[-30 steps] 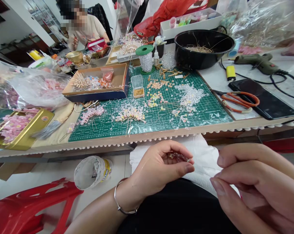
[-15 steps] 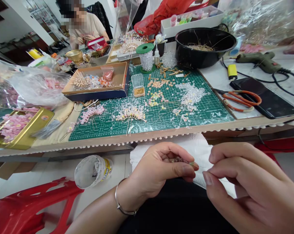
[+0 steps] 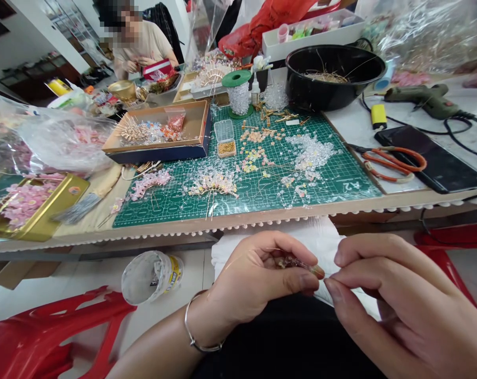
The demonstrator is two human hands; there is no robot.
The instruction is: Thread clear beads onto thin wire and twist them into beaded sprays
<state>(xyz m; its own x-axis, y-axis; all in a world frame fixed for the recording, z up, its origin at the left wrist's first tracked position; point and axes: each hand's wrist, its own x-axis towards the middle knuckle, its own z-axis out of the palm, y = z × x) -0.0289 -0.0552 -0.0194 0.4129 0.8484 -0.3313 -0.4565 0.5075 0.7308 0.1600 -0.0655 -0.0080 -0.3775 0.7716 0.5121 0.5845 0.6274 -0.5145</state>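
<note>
My left hand point(image 3: 268, 271) is closed around a small beaded piece point(image 3: 291, 262) with fine wire, most of it hidden by the fingers. Its thumb and fingertips pinch the piece's right end. Close beside it, my right hand point(image 3: 392, 295) is pinched, thumb against forefinger, right at that end; whatever it grips is too fine to make out. Both hands are over my lap, in front of the table edge. On the green cutting mat point(image 3: 175, 210) lie a pink beaded comb point(image 3: 149, 184), a pale beaded comb point(image 3: 212, 184) and loose clear beads point(image 3: 311, 152).
Pliers with orange handles point(image 3: 396, 160), a phone point(image 3: 431, 158) and a glue gun point(image 3: 424, 99) lie at right. A black basin point(image 3: 333, 95), a bead spool point(image 3: 238, 95) and a box point(image 3: 159, 152) stand behind. A white bucket point(image 3: 141, 279) and red stool point(image 3: 65, 326) are below; a person point(image 3: 143, 47) sits opposite.
My right fingertips have come slightly closer to the left hand. The beaded piece shows a little more between my left fingers.
</note>
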